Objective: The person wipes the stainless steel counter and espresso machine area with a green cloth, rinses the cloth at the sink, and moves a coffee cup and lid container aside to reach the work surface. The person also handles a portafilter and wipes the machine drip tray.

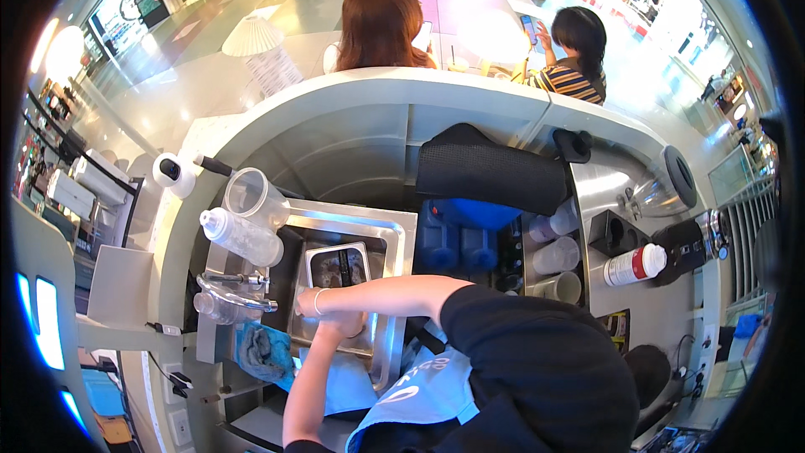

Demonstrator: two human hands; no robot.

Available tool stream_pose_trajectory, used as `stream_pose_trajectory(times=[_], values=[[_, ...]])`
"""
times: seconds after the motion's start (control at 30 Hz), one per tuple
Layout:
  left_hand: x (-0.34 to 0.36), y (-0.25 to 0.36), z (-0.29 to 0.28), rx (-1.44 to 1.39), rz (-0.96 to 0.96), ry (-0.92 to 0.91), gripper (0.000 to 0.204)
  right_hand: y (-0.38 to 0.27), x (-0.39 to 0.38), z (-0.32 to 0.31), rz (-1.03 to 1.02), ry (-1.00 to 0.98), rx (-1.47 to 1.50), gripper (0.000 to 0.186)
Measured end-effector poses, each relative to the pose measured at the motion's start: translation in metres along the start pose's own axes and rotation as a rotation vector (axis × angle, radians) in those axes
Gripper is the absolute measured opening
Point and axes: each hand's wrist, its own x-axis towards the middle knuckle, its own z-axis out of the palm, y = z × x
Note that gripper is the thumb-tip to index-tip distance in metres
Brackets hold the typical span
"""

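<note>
Both my hands are low over the stainless steel sink [401, 243], with the forearms crossing near the wrists. My right hand [305, 301], with a pale band at its wrist, is by the sink's left side, close to the tap [239, 294]. My left hand [345, 321] is just beneath the right forearm. The fingers of both hands are too hidden and small to make out, and so is anything in them. Just beyond them in the sink stands a square metal container [362, 250] with a black-handled utensil [344, 267] in it.
A clear tub [251, 193] and a squeeze bottle [239, 235] stand left of the sink. A grey-blue cloth [264, 351] hangs at its near-left edge. A black mat [490, 169] lies above blue jugs [457, 243]. Two people sit beyond the curved counter wall [369, 88].
</note>
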Motion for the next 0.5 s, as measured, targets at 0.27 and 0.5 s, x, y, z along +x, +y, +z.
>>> stream_pose_trajectory(times=[0.27, 0.5], values=[[-0.057, -0.001, -0.030, -1.034, -0.444, 0.604, 0.024, 0.058, -0.067, -0.010, -0.097, 0.058, -0.115, 0.018], [-0.053, 0.047, -0.052, -0.999, -0.312, 0.596, 0.025, 0.062, -0.136, -0.025, -0.306, 0.200, 0.216, 0.063]])
